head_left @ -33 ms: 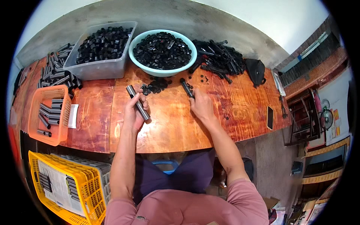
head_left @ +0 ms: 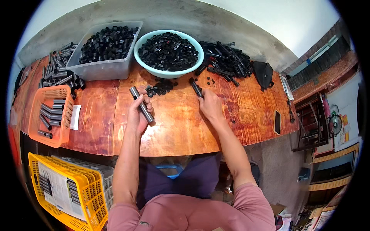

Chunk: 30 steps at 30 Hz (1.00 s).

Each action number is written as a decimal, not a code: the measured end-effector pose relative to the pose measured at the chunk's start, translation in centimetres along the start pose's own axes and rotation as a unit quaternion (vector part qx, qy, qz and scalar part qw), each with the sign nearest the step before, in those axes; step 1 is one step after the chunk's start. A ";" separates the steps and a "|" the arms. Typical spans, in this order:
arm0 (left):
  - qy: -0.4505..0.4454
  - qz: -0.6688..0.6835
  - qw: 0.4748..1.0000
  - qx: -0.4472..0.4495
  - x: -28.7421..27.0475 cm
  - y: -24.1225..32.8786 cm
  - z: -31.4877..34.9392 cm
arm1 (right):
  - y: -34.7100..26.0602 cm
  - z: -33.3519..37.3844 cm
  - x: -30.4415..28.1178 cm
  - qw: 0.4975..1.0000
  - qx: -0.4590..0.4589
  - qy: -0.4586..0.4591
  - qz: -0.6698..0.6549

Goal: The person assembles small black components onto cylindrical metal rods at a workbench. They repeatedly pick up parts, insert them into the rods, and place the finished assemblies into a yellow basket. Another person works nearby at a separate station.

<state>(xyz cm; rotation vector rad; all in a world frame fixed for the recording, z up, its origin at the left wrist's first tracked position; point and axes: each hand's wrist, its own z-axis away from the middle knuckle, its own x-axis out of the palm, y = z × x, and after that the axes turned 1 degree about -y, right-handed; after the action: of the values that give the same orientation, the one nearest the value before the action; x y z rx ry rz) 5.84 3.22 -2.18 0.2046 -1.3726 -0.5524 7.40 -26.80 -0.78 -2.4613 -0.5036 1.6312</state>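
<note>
Tube, straight, smooth, dark grey and metallic-looking, lies aslant in our left hand, on the near side of the pale turquoise round basin and a little to its left. We have the thumb along one flank and the fingers curled round the other, so the grip is closed about the middle with both ends sticking out. The far end points to the left of the basin and shows a lighter rim; the near end slants toward us and looks darker, and a pale streak of light runs down the body.

Our right hand is palm-down on the near side of the basin, toward its right; we pinch a slim black rod between thumb and fingers, though part of that hold is hidden beneath the hand. The rod's far end leans toward the basin, close to a small black piece; we cannot tell whether the two touch.

Between tube and rod, just before the basin, we see a loose cluster of small black round discs. The glossy reddish-brown wooden table bears the basin, and both our hands are above it.
</note>
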 end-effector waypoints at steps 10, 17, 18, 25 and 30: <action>-0.072 -0.013 0.993 -0.095 -0.5 -0.2 0.2 | -4.3 1.7 -4.2 0.818 0.172 -0.255 -0.486; -0.218 -0.174 0.952 -0.125 0.3 -0.1 1.1 | -8.5 -1.2 -5.2 0.809 0.088 -0.321 -0.484; -0.213 -0.191 0.949 -0.130 0.3 0.0 1.1 | -8.9 -1.6 -5.0 0.801 0.092 -0.322 -0.497; -0.152 -0.255 0.952 -0.075 1.0 -0.2 1.0 | -11.9 -1.8 -1.8 0.752 0.118 -0.237 -0.604; -0.091 -0.156 0.984 0.000 1.1 -0.2 0.6 | -13.2 0.5 1.4 0.772 0.135 -0.152 -0.602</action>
<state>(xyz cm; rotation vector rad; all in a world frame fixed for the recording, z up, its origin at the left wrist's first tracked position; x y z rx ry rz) 5.36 2.62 -1.18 0.3813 -1.5297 -0.8482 4.87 -14.02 1.76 -1.0776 -1.3758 1.2812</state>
